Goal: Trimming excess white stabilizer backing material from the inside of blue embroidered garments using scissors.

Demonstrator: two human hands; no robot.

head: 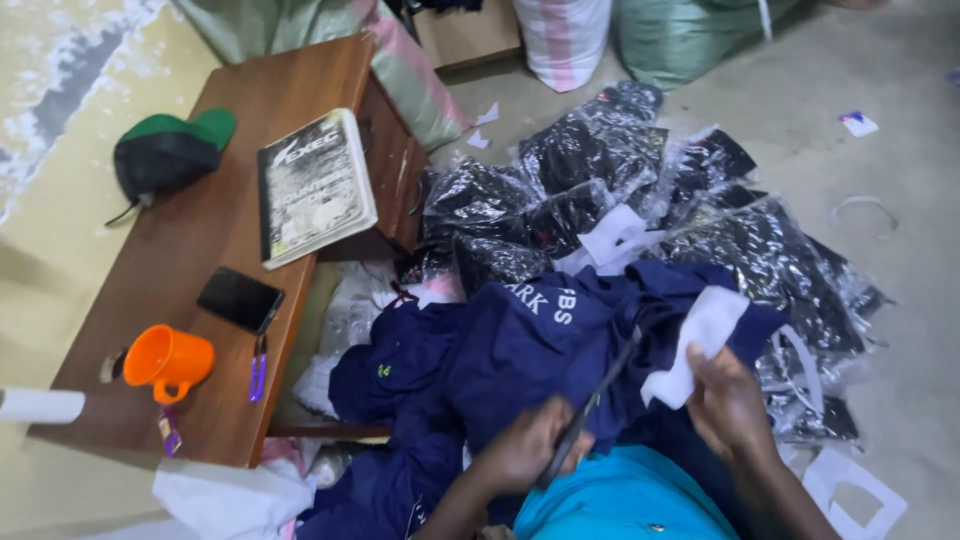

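- While the left hand gripped a pair of dark long-bladed scissors, the right hand pinched a white fabric piece above a heap of navy blue garments.
- Judging by white offcuts on the floor, some trimming seemed done.
- Many clear-bagged black garments lay piled behind, apparently untouched.
- Beside them, the brown wooden surface carried an orange plastic mug and a black phone.
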